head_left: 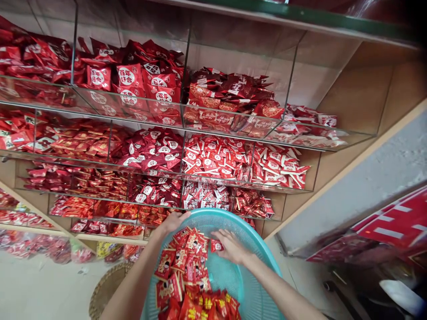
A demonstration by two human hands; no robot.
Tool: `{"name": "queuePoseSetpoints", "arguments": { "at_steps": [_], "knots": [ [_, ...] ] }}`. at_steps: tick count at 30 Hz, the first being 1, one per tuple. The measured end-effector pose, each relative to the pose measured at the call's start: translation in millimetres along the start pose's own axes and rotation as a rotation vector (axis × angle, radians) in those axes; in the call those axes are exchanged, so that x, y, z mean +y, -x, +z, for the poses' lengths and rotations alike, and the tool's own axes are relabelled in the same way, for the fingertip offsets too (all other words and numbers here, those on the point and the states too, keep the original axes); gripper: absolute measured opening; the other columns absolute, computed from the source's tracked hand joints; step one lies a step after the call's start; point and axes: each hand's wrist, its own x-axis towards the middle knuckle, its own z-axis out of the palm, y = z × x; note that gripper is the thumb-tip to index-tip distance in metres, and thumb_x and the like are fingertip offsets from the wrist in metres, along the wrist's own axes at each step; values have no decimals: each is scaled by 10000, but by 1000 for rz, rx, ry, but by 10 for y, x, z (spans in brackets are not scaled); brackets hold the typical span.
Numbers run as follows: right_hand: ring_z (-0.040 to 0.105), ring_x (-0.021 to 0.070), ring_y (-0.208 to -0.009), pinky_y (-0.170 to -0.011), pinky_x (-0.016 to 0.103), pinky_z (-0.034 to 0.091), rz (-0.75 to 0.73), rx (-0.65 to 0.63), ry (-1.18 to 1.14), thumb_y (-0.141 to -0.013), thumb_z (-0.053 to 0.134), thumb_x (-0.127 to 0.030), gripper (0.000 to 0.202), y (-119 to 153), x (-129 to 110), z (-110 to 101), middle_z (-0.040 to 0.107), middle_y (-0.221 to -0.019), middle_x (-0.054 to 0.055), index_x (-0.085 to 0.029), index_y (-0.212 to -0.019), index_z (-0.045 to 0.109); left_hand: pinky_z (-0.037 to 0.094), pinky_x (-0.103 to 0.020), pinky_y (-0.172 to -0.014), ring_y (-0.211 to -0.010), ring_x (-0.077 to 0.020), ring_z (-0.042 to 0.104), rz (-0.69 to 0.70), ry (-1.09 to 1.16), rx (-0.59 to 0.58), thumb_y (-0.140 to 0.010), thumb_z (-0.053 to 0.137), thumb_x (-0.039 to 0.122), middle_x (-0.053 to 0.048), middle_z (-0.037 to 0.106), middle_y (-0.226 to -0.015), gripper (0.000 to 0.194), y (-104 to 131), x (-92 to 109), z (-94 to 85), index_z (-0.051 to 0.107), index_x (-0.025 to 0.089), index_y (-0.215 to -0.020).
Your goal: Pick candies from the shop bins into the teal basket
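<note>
A turquoise plastic basket [267, 262] with perforated sides is below me, in front of the shelves. My left hand [173, 222] is closed on its far left rim, with the fingertips partly hidden. Inside the basket, my right hand [230, 246] has a small red packet [216, 246] between its thumb and fingers. Red and cream packets [182, 258] are heaped along the basket's left side. Nearer to me lies a pile of glossy red packets with yellow lettering [203, 306]. Bare turquoise bottom shows under my right hand.
Glass-divided shelves [216, 129] full of red packets rise ahead, their edges close behind the basket. A woven basket [108, 284] stands on the floor at left. A grey wall [340, 195] and red printed sheets [396, 218] are on the right.
</note>
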Motion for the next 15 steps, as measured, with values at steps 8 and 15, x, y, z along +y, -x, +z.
{"name": "queuePoseSetpoints", "arguments": {
  "at_steps": [8,15],
  "knots": [
    [530,292,-1163,-975,419,394,41,-44,211,-755,589,-118,456,-140,-96,84,603,-1230,133,-176,-1206,555,462,-302,-689,-771,-242,646,-11,-12,0,-706,572,728,-81,726,-765,611,-32,-49,13,738,145,-791],
    [535,274,-1137,-935,388,405,37,15,189,-782,554,-137,358,-229,-141,153,600,-1204,115,-190,-1136,541,467,-326,-694,-777,-259,638,7,1,-10,-703,559,757,-78,716,-754,654,-34,-61,17,735,132,-783]
  ]
}}
